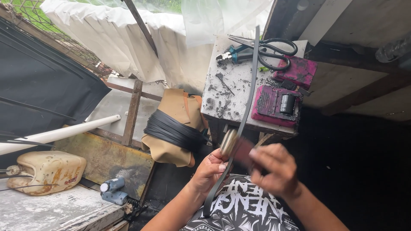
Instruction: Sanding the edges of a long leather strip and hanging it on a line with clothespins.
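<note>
- Holding a long dark strap [239, 128] upright between both hands, we keep its lower end down near our lap and printed shirt [239, 211], while its upper end rises in front of the small work table [233, 92]
- Our left hand [210, 167] is closed around the strap and a small brass-coloured cylindrical piece [228, 142] pressed against it
- Our right hand [274, 167] is blurred; its fingers seem curled near the strap, but we cannot tell whether it grips anything
- We judge the work to be in its middle: the strap is already cut to a long strip and the metal piece sits on it, yet nothing shows it finished or fixed
- To our left, a yellowed plastic jerrycan [47, 171] lies on a worn bench; we cannot see inside it
- Just beside it stands a small pale blue bottle [113, 191], its contents hidden too
- Farther off, a tan bundle [175, 126] is wrapped round with more black strips
- On the table, two stained pink boxes [277, 105] lie near the edge; the nearer one holds a dark roller-like part
- Farthest, scissors [274, 49] and pliers [233, 54] rest at the table's back
</note>
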